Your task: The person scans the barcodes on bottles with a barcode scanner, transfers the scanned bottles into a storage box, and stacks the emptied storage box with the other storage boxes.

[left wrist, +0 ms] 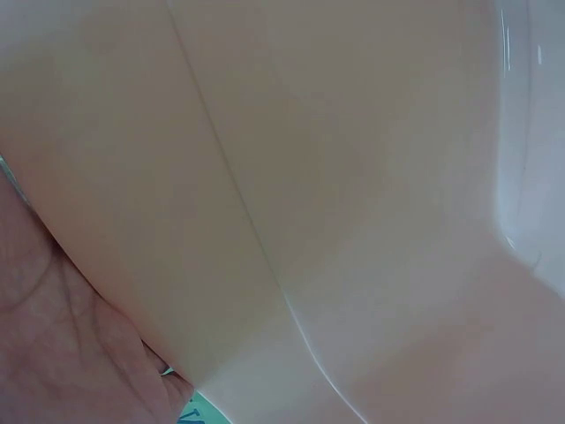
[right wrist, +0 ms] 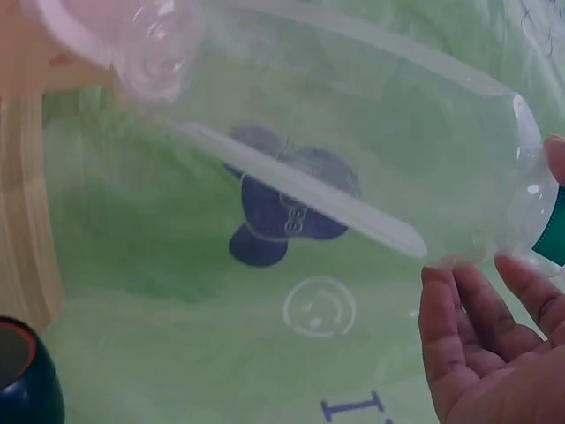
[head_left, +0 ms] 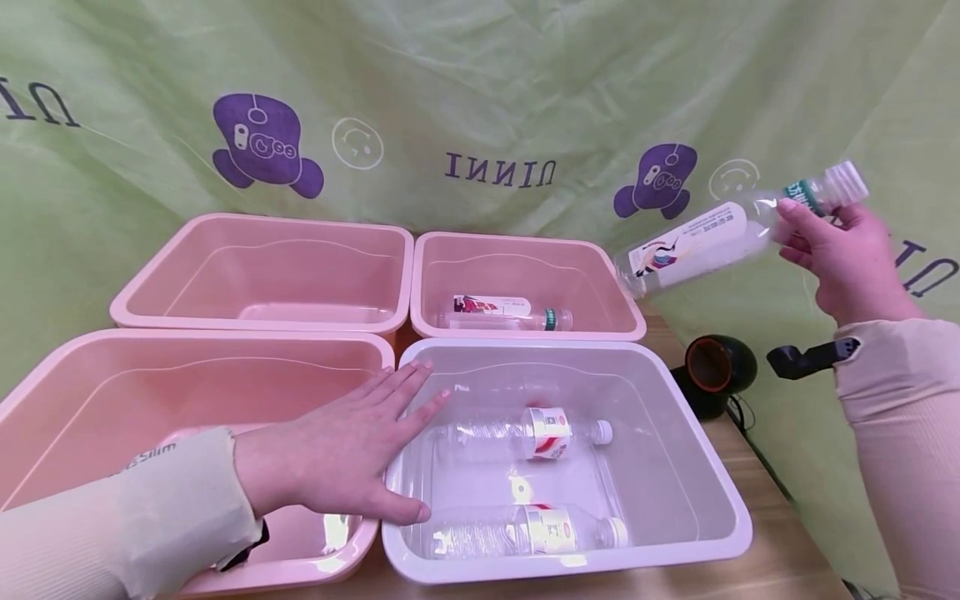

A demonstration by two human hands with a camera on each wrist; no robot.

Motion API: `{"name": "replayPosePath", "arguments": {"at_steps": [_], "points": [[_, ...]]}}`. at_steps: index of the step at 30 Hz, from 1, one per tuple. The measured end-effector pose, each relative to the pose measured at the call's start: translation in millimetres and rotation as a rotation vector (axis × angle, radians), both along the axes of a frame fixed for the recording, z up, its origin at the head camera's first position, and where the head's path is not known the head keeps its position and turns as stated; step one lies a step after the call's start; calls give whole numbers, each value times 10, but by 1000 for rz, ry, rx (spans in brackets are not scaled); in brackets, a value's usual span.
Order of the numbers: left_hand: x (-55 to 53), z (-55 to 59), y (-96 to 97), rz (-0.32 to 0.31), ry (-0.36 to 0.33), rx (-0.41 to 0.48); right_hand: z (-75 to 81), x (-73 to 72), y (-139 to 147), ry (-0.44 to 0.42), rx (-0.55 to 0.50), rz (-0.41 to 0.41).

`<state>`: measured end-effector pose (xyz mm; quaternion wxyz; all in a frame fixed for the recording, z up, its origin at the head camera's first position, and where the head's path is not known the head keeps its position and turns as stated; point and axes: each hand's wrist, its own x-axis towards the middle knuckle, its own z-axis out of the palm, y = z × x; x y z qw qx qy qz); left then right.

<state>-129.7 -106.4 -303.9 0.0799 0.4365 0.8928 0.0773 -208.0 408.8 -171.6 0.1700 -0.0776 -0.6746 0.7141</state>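
Observation:
In the head view, my right hand (head_left: 847, 258) grips a large clear plastic bottle (head_left: 693, 242) near its green-banded neck. The bottle is tilted, cap up at the right, its base at the right rim of the back right pink bin (head_left: 525, 242). Another bottle (head_left: 491, 307) with a white label lies inside that bin. My left hand (head_left: 337, 454), fingers spread, lies over the adjoining rims of the front pink bin (head_left: 307, 335) and the whitish bin (head_left: 731, 546). Two smaller clear bottles with white caps, a rear one (head_left: 547, 433) and a front one (head_left: 551, 529), lie in the whitish bin.
A pink bin (head_left: 262, 321) stands at the back left. Right of the bins, a black rounded object with an orange-ringed opening (head_left: 716, 367) sits on the wooden table (head_left: 757, 467). A green printed cloth (head_left: 465, 100) hangs behind everything.

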Motion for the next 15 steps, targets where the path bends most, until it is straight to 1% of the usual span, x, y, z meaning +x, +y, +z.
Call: {"name": "replayPosePath", "arguments": {"at_steps": [2, 7, 12, 15], "points": [[0, -1, 0, 0, 1, 1, -20, -1, 37, -10, 9, -11], [0, -4, -4, -4, 6, 7, -59, 9, 127, -58, 72, -44], [0, -1, 0, -7, 14, 6, -113, 30, 212, -132, 186, -70], [-2, -2, 2, -6, 15, 8, -149, 37, 266, -208, 305, -54]]}}
